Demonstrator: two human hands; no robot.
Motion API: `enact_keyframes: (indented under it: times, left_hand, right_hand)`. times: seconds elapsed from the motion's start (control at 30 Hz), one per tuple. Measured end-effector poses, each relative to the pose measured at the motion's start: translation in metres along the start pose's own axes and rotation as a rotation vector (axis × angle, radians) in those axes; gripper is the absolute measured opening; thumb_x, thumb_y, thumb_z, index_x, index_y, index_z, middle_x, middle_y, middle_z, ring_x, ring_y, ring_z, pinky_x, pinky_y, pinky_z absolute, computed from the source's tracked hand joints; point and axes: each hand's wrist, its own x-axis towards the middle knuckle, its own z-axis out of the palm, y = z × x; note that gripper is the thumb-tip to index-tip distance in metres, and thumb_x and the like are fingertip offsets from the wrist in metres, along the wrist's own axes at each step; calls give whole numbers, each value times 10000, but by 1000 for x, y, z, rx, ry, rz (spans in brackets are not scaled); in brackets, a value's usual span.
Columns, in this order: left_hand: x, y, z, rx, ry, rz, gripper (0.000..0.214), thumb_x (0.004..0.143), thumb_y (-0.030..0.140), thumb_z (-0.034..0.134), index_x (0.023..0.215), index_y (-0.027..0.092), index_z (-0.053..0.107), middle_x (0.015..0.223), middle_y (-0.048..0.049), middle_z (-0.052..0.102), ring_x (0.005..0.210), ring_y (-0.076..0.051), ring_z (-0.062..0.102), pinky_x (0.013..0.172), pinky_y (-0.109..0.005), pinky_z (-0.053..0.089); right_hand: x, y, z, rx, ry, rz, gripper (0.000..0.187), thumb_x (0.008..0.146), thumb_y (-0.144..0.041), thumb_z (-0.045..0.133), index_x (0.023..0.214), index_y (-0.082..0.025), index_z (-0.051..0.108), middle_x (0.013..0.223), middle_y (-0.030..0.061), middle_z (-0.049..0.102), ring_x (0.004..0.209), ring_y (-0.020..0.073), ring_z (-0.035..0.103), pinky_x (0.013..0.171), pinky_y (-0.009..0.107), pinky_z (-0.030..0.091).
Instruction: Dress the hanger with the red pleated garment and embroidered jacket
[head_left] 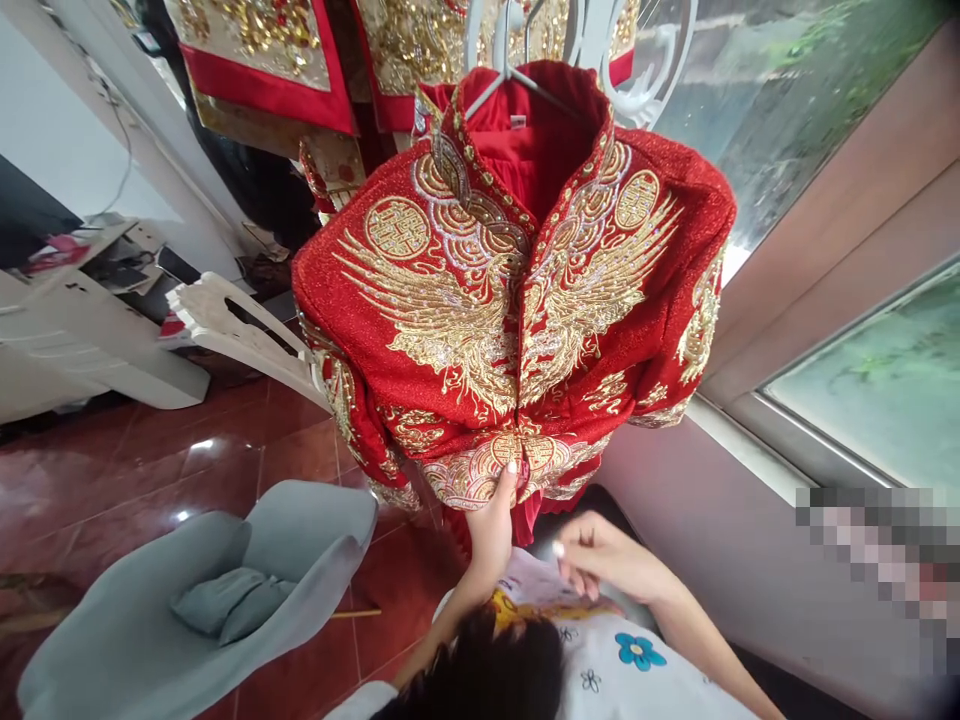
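Note:
A red jacket (450,310) with gold embroidered wings, round medallions and a standing collar hangs in front of me on a white hanger (508,72). My left hand (491,522) grips its front hem at the centre, the thumb lying on the embroidered band and the fingers hidden behind the cloth. Lower and to the right, my right hand (600,555) is apart from the jacket. Its fingers are curled toward the thumb; anything pinched there is too small to see. Red pleated fabric (525,522) shows beneath the hem.
Other gold and red garments (270,60) hang behind. A grey armchair (300,530) with a cushion (232,600) stands at lower left, near a white chair back (240,325). Glass windows (870,370) line the right side. White furniture (97,340) stands far left.

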Motion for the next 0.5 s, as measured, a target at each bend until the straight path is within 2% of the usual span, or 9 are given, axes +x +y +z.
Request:
enact_keyframes:
  times: [0.07,0.13,0.23,0.3,0.4,0.5]
  left_hand:
    - [0,-6,-1,11,-12,0,409,736,333,722,1119,228,622,1201,-58,653,1172,-209,581,1108,-366,362]
    - [0,-12,-3,28,-26,8,403,739,336,717,1114,223,622,1204,-65,651,1158,-212,589,1098,-371,373]
    - [1,-19,-7,61,-77,13,379,734,345,719,1076,207,631,1197,-76,653,1186,-223,570,1086,-375,388]
    - [3,-22,-10,104,-124,15,394,698,335,747,1048,191,638,1181,-83,659,1213,-236,550,1093,-381,383]
    - [4,-27,-15,177,-172,10,405,643,301,774,1007,172,652,1132,-96,681,1186,-257,570,1105,-404,372]
    - [6,-33,-21,204,-176,4,346,637,296,759,946,171,670,1083,-101,700,1150,-269,593,1101,-423,375]
  right_hand:
    - [-2,-12,2,-38,139,-129,390,717,-515,689,619,-138,661,479,-13,592,348,49,421,382,173,297]
    - [7,-24,7,-65,327,-266,351,706,-477,710,619,-142,651,496,-18,591,379,57,447,401,176,316]
    - [30,-32,11,-170,504,-358,357,725,-437,696,537,-152,590,445,-17,551,408,79,475,430,187,335]
    - [40,-30,11,-207,527,-353,375,761,-415,645,505,-158,547,432,-18,533,408,81,471,435,189,333]
    - [46,-22,9,-260,493,-283,360,793,-358,555,494,-167,495,446,-15,528,394,76,456,429,190,329]
    - [49,-9,9,-362,573,-248,298,782,-290,508,510,-168,493,485,4,553,418,87,479,448,199,344]
